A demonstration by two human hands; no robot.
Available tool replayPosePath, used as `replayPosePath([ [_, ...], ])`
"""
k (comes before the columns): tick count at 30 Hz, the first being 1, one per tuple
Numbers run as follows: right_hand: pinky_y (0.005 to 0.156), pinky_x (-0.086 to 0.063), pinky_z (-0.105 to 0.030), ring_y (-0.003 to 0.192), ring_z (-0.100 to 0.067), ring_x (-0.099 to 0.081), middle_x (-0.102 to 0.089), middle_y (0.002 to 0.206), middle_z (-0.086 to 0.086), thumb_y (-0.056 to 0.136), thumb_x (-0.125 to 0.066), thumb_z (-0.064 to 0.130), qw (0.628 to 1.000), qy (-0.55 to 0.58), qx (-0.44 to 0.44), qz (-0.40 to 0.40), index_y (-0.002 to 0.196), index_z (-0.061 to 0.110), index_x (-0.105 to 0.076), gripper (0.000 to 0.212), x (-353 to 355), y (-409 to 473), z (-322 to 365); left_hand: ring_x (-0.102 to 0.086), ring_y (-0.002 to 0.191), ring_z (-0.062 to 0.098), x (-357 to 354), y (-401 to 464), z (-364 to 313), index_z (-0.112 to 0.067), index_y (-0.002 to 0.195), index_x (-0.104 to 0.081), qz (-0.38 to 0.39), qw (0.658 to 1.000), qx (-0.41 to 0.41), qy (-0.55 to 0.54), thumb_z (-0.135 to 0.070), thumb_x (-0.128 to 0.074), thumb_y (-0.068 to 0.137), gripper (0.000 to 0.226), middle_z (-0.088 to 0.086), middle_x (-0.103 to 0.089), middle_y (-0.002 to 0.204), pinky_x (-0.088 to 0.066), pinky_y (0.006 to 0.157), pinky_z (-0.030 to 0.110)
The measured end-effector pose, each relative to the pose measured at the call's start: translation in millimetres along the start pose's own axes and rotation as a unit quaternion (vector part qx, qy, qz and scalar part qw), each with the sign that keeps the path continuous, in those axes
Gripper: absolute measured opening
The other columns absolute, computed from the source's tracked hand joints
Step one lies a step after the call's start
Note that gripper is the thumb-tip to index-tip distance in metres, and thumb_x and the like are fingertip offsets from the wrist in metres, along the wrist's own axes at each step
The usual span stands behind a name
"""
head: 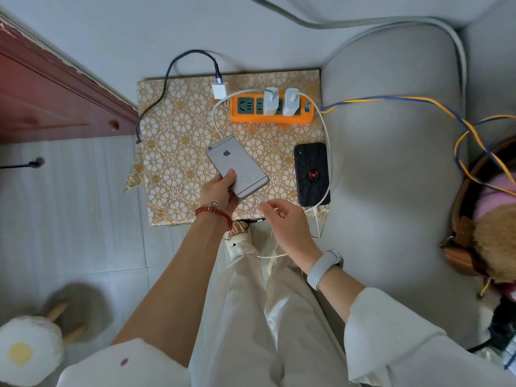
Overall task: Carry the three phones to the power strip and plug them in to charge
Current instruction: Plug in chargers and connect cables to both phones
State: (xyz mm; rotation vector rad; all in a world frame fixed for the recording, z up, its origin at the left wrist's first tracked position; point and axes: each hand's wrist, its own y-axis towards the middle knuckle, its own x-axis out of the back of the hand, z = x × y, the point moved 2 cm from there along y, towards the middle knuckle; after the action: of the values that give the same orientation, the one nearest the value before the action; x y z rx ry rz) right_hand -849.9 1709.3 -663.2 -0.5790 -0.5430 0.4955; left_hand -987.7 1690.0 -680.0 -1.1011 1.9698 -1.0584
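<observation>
Person, own body as seen from above:
- Sleeves: white, loose, pushed up both forearms.
- Left wrist: red bead bracelet (214,215) with one small round patterned charm.
- Right wrist: pale grey fitness band (324,268), dark screen edge.
- Trousers (251,317): cream, wide-legged.
- Foot: white open-toed sandal (239,239).

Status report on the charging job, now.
Left hand grips silver phone. Right hand pinches white cable end beside it, not yet plugged. Black phone lies cabled by power strip. Nothing in the way.

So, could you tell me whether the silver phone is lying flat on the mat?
No, the left hand holds the silver phone above the mat.
</observation>
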Motion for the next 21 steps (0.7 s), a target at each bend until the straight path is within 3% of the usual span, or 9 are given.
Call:
replayPosePath([
  [5,0.056,-0.033,-0.028,0.052,-0.011,-0.035,-0.039,0.048,0.007,0.085,-0.057,0.03,1.0,0.006,0.0,-0.004,0.068,0.024,-0.06,0.018,-0.2,0.0,0.4,-0.063,0.052,0.01,0.6,-1.2,0.1,0.0,0.106,-0.055,0.002,1.0,0.002,0.014,-0.009,-0.052,0.089,0.019,0.007,-0.061,0.076,-0.05,0.042,0.017],
  [8,0.056,-0.033,-0.028,0.052,-0.011,-0.035,-0.041,0.049,0.007,0.085,-0.057,0.031,1.0,0.006,0.0,-0.004,0.071,0.021,-0.063,0.018,-1.3,1.3,0.8,-0.064,0.049,0.009,0.0,-1.5,3.0,0.0,0.106,-0.056,0.008,1.0,0.003,0.023,-0.009,-0.052,0.089,0.02,0.007,-0.062,0.077,-0.051,0.043,0.018],
  [13,0.052,-0.029,-0.022,0.043,-0.005,-0.032,-0.044,0.038,0.017,0.084,-0.057,0.032,1.0,0.017,-0.003,-0.005,0.072,0.02,-0.064,0.019,-0.4,4.5,-0.3,-0.062,0.063,0.015,-0.5,-1.3,4.2,-0.002,0.104,-0.056,0.007,1.0,0.001,0.017,-0.009,-0.052,0.089,0.017,0.008,-0.062,0.079,-0.052,0.045,0.018],
  [17,0.052,-0.03,-0.024,0.044,-0.006,-0.031,-0.042,0.04,0.011,0.085,-0.058,0.029,1.0,0.017,0.005,-0.009,0.072,0.018,-0.065,0.018,0.7,3.4,-1.0,-0.064,0.05,0.009,-0.4,-1.8,2.4,-0.001,0.106,-0.056,0.003,1.0,-0.001,0.003,-0.008,-0.051,0.089,0.019,0.007,-0.061,0.078,-0.051,0.043,0.017],
  [21,0.057,-0.034,-0.029,0.053,-0.012,-0.038,-0.046,0.05,0.007,0.085,-0.057,0.029,1.0,0.013,0.002,-0.005,0.073,0.018,-0.065,0.018,-0.1,1.9,-2.2,-0.063,0.05,0.009,0.3,-0.7,2.8,0.003,0.112,-0.054,-0.002,1.0,0.001,0.009,-0.008,-0.051,0.089,0.026,0.007,-0.061,0.078,-0.051,0.043,0.017],
])
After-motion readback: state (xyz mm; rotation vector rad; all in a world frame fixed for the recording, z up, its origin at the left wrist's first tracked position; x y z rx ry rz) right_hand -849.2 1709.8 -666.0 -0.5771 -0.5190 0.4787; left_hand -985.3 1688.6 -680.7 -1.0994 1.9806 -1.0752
